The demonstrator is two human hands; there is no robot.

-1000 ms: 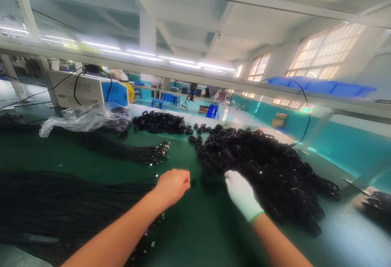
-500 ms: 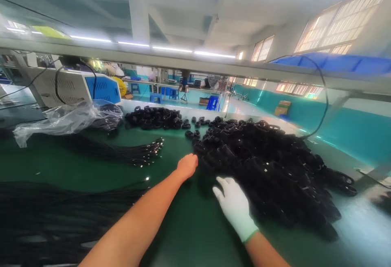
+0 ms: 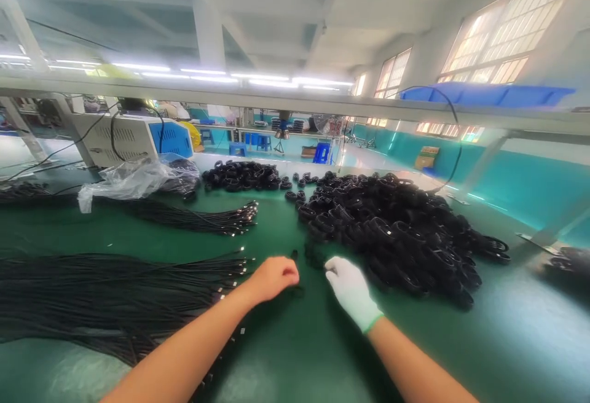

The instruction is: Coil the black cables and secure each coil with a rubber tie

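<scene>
A small black cable coil [image 3: 310,257] lies on the green worktop [image 3: 299,354], at the near edge of the big coil pile [image 3: 396,231], between the two hands. The left hand [image 3: 273,277], bare, is curled with its fingers pressed together at a dark piece; what it pinches I cannot tell. The right hand [image 3: 351,290], in a white glove, touches the coil with bent fingers. Straight cables [image 3: 110,292] lie on the left, a plastic bag [image 3: 133,179] further behind. No writing can be read on the white and blue machine [image 3: 138,137].
</scene>
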